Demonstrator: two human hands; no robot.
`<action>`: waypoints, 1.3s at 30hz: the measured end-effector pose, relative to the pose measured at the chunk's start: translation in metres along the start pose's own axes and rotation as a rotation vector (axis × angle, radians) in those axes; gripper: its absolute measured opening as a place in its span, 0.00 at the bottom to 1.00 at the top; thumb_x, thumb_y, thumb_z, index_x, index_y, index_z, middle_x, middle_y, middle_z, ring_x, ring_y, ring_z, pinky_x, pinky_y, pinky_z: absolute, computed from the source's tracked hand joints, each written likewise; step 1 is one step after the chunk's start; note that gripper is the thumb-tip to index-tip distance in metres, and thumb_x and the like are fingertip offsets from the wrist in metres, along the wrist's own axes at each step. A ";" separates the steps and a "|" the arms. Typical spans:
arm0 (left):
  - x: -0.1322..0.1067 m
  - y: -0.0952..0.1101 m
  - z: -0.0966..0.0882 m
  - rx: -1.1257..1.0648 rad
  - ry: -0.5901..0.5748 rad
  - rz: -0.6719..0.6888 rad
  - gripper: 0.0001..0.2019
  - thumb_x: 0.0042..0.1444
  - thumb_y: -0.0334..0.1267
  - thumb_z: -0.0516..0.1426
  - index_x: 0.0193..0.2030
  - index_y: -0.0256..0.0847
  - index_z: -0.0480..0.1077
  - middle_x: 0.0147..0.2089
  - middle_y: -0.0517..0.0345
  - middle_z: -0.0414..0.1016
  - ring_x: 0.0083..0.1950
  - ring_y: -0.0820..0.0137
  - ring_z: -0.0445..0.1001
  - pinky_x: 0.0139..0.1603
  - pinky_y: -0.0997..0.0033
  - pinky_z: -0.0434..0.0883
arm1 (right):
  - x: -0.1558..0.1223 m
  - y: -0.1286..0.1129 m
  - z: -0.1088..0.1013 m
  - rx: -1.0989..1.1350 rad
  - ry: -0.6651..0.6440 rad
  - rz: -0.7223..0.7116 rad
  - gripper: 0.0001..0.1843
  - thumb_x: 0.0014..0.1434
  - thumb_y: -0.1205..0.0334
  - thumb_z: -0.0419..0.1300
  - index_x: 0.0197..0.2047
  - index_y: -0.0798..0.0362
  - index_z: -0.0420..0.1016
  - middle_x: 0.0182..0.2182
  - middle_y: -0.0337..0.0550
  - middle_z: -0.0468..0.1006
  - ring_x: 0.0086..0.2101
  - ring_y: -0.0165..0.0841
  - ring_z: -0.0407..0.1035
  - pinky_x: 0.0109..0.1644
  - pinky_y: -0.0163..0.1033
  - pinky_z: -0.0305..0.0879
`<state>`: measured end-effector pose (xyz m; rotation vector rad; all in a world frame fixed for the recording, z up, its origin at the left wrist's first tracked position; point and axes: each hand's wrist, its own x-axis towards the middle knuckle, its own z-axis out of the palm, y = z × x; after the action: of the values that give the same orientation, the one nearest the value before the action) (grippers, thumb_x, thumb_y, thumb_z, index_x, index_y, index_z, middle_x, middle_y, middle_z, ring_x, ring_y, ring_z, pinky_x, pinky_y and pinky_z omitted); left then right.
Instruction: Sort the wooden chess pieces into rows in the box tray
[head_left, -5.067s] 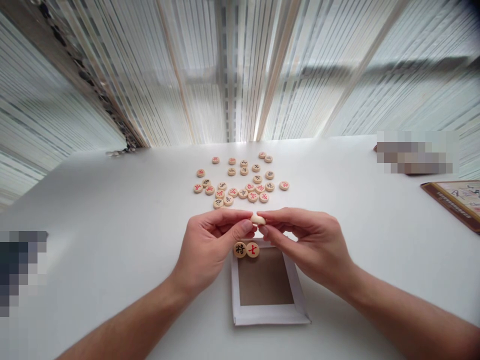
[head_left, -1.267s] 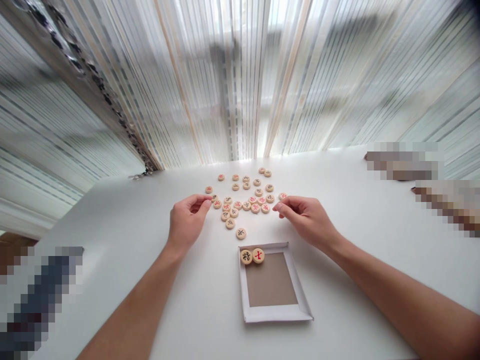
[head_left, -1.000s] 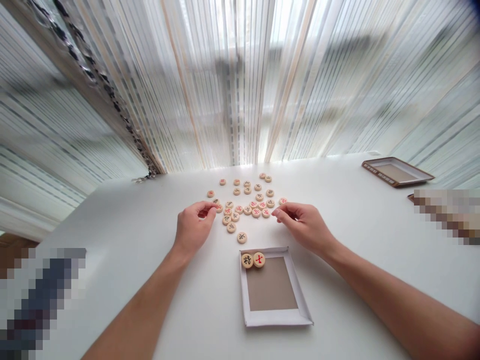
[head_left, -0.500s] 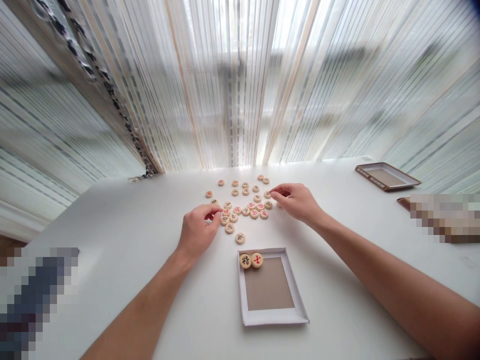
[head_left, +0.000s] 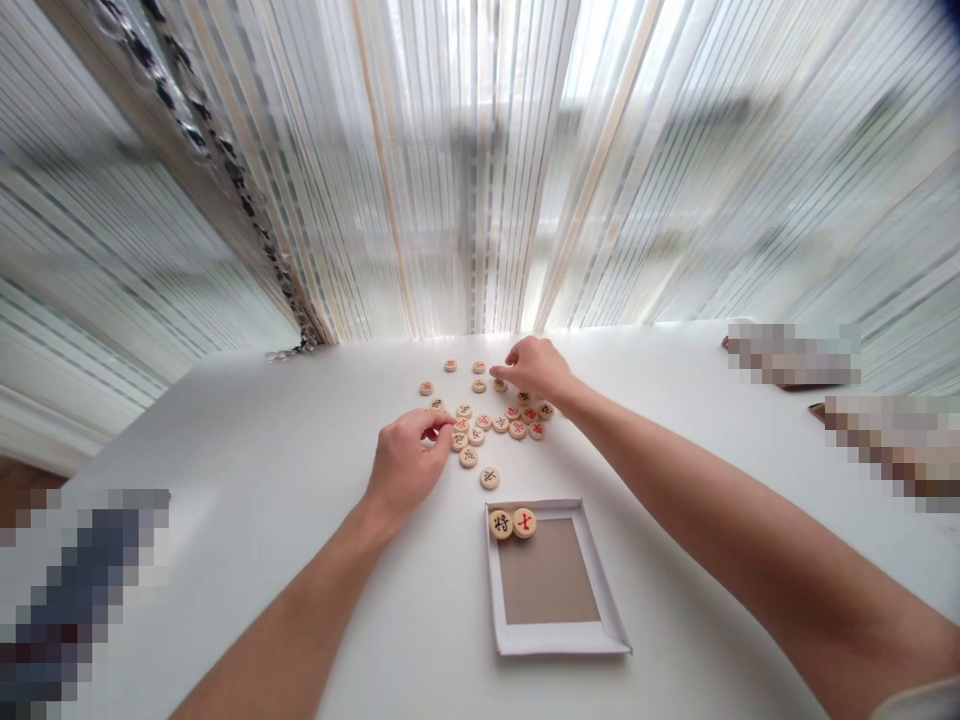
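Round wooden Chinese chess pieces with red or black characters lie scattered in the middle of the white table. My left hand (head_left: 409, 455) is at the left edge of the cluster, thumb and forefinger bent together beside a red-marked piece (head_left: 461, 425). Whatever may be between those fingertips is hidden. My right hand (head_left: 538, 368) reaches over the far side of the cluster, its fingers apart and bent down at a black-marked piece (head_left: 500, 385). Nearer to me, a shallow white box (head_left: 616, 610) has two pieces in its far left corner: a black-marked one (head_left: 501, 524) and a red-marked one (head_left: 524, 523).
Two blurred-out flat items (head_left: 795, 358) lie at the table's right side. A dark pixelated object (head_left: 82, 590) is at the left. A string curtain (head_left: 480, 200) hangs along the table's far edge, with a beaded strand (head_left: 240, 190) on the left.
My right hand has moved left and farther away, from a piece at the cluster's right side to one at the back. My left hand stays beside the same red-marked piece. The view has shifted slightly.
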<state>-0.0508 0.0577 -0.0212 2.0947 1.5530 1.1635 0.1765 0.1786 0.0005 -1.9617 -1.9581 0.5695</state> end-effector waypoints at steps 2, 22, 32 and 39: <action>0.000 0.000 0.000 -0.003 -0.002 0.003 0.09 0.64 0.33 0.59 0.41 0.41 0.84 0.41 0.54 0.88 0.39 0.65 0.82 0.42 0.67 0.77 | 0.006 -0.006 0.003 -0.028 -0.017 0.029 0.19 0.73 0.54 0.65 0.62 0.53 0.76 0.59 0.51 0.78 0.52 0.43 0.78 0.56 0.53 0.79; -0.014 0.027 0.001 -0.258 -0.118 -0.038 0.09 0.65 0.38 0.61 0.41 0.40 0.84 0.38 0.53 0.87 0.38 0.64 0.81 0.41 0.67 0.77 | -0.117 0.018 -0.027 0.714 0.056 -0.169 0.22 0.56 0.46 0.75 0.43 0.57 0.86 0.31 0.49 0.86 0.29 0.37 0.80 0.31 0.41 0.77; -0.035 0.059 0.006 -0.747 -0.367 -0.222 0.11 0.65 0.44 0.67 0.45 0.38 0.85 0.41 0.50 0.89 0.42 0.63 0.87 0.43 0.69 0.83 | -0.171 0.024 0.004 1.243 -0.200 -0.150 0.26 0.37 0.55 0.87 0.37 0.54 0.85 0.27 0.42 0.86 0.28 0.35 0.80 0.34 0.40 0.82; -0.040 0.073 0.002 -0.785 -0.398 -0.258 0.09 0.64 0.41 0.69 0.46 0.40 0.87 0.42 0.50 0.89 0.43 0.63 0.87 0.45 0.69 0.84 | -0.187 0.030 -0.003 1.308 -0.257 -0.157 0.17 0.46 0.56 0.85 0.38 0.51 0.90 0.33 0.46 0.89 0.34 0.39 0.85 0.43 0.43 0.87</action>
<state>-0.0046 -0.0056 0.0074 1.4342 0.9278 0.9641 0.2064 -0.0086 0.0001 -0.9041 -1.1846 1.5692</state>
